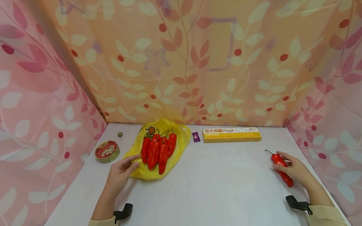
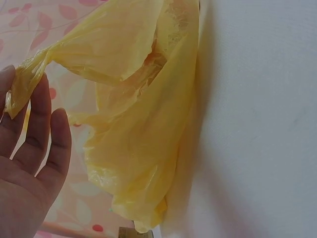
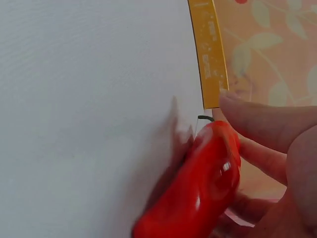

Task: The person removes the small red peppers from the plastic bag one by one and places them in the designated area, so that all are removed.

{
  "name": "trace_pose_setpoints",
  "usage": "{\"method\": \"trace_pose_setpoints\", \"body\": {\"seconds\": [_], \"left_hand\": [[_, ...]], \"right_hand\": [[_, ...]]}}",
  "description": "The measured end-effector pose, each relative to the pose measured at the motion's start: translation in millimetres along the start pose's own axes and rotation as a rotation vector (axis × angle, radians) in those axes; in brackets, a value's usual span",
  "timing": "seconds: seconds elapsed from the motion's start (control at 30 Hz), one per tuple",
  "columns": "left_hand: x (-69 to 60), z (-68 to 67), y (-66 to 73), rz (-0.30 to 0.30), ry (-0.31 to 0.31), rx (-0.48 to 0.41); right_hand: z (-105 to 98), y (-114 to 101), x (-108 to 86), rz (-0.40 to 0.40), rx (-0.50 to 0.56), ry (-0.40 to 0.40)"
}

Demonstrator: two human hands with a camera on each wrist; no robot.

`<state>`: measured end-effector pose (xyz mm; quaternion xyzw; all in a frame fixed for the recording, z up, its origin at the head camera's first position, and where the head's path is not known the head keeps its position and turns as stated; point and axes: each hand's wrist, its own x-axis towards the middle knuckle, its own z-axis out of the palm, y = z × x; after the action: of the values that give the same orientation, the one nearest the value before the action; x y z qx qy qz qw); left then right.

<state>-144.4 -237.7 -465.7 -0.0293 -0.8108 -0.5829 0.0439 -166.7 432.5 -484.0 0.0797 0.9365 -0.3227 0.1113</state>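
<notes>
Several red peppers (image 1: 154, 152) lie on a spread yellow plastic bag (image 1: 176, 150) left of the middle. The left hand (image 1: 119, 175) pinches the bag's left edge between thumb and fingers; in the left wrist view the hand (image 2: 34, 153) holds a gathered corner of the bag (image 2: 143, 129). At the right side the right hand (image 1: 295, 169) has its fingers and thumb around a single red pepper (image 1: 283, 174), its stem pointing up and left. In the right wrist view this pepper (image 3: 198, 188) is beside the thumb and fingers of the right hand (image 3: 272, 153).
A round tin (image 1: 107, 151) stands left of the bag, with a small green item (image 1: 120, 134) behind it. A purple packet (image 1: 196, 137) and a yellow pasta box (image 1: 232, 135) lie near the back. Patterned cloth (image 1: 181, 62) rises behind and at both sides.
</notes>
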Motion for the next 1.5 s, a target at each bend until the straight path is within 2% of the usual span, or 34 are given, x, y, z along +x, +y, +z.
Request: {"method": "trace_pose_setpoints", "body": {"seconds": [0.33,0.63,0.8,1.0,1.13,1.27,1.5], "left_hand": [[-1.3,-0.5,2.4,0.005,0.001,0.011],[-3.2,-1.5,1.9,-0.034,0.009,0.021],[-3.2,-1.4,2.1,-0.041,0.011,0.028],[-2.4,-1.0,2.2,-0.009,0.013,0.036],[-2.0,-1.1,2.6,0.003,0.008,0.032],[-2.4,-1.4,2.6,-0.004,0.011,0.032],[-2.3,-1.3,1.2,-0.018,0.012,0.025]], "right_hand": [[4,-1,-0.9,0.039,-0.007,0.046],[8,-4,1.4,0.054,-0.011,0.064],[9,-6,-0.3,0.030,-0.029,0.039],[8,-9,-4.3,0.009,-0.018,0.052],[4,-16,-7.4,-0.036,-0.021,0.105],[3,-32,-11.9,-0.104,-0.009,0.159],[10,-69,-16.0,-0.206,0.022,0.186]]}}
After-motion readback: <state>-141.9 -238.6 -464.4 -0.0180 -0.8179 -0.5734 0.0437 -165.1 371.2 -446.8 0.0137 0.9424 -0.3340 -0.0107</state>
